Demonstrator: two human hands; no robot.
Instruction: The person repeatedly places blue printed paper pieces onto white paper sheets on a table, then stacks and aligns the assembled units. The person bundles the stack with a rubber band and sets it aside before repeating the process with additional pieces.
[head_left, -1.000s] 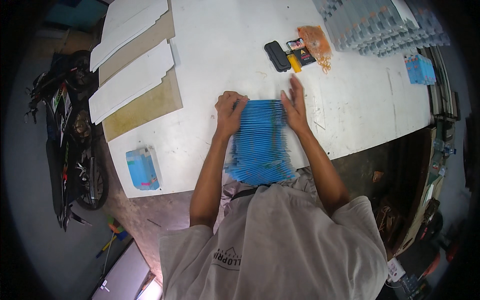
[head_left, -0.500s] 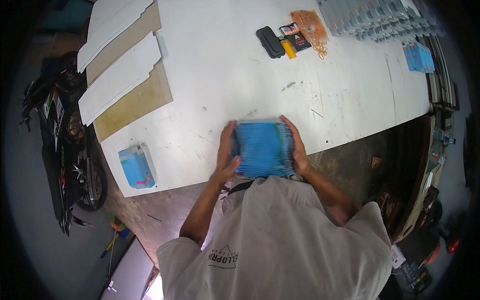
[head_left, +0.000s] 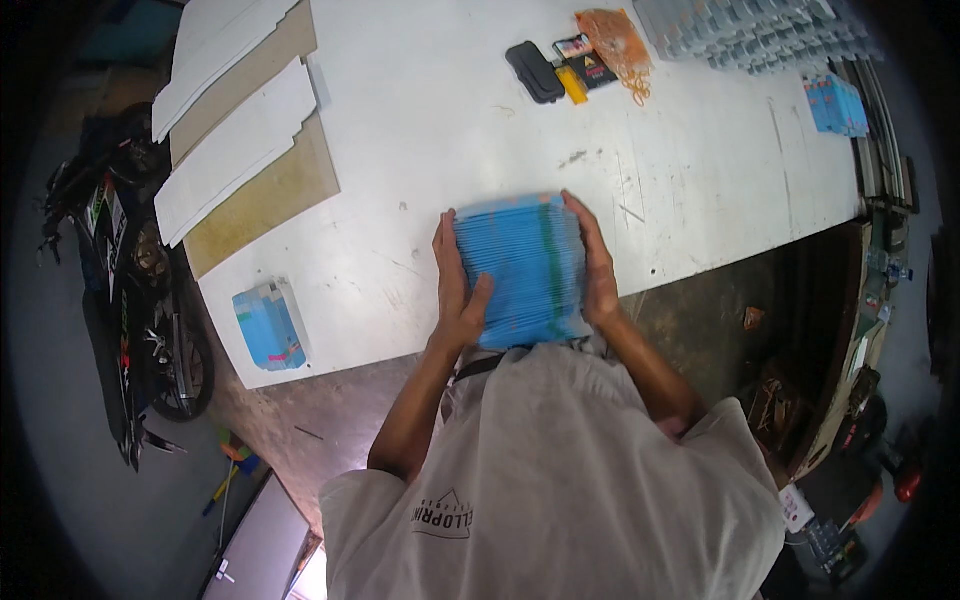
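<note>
A thick stack of thin blue printed cards (head_left: 518,272), with a green stripe across their edges, is squeezed between my two hands at the table's near edge. My left hand (head_left: 460,300) presses on its left side, the thumb lying over the near face. Along the right side, the fingers of my right hand (head_left: 597,265) reach up to the far corner. Motion blurs the layers slightly, and whether they are single cards or folded pieces I cannot tell. A smaller blue bundle (head_left: 270,330) rests by itself at the table's near left corner.
White and tan boards (head_left: 265,190) overlap at the far left of the white table (head_left: 400,120). Beyond the stack lie a black case (head_left: 535,72), a yellow lighter (head_left: 571,85) and an orange bag of rubber bands (head_left: 615,45). Grey stacks (head_left: 745,35) and blue bundles (head_left: 835,105) stand far right.
The stack's far edge has moved away from me and its top has spread out, so more of the layered face and green stripe shows. Both hands have shifted farther up its sides.
</note>
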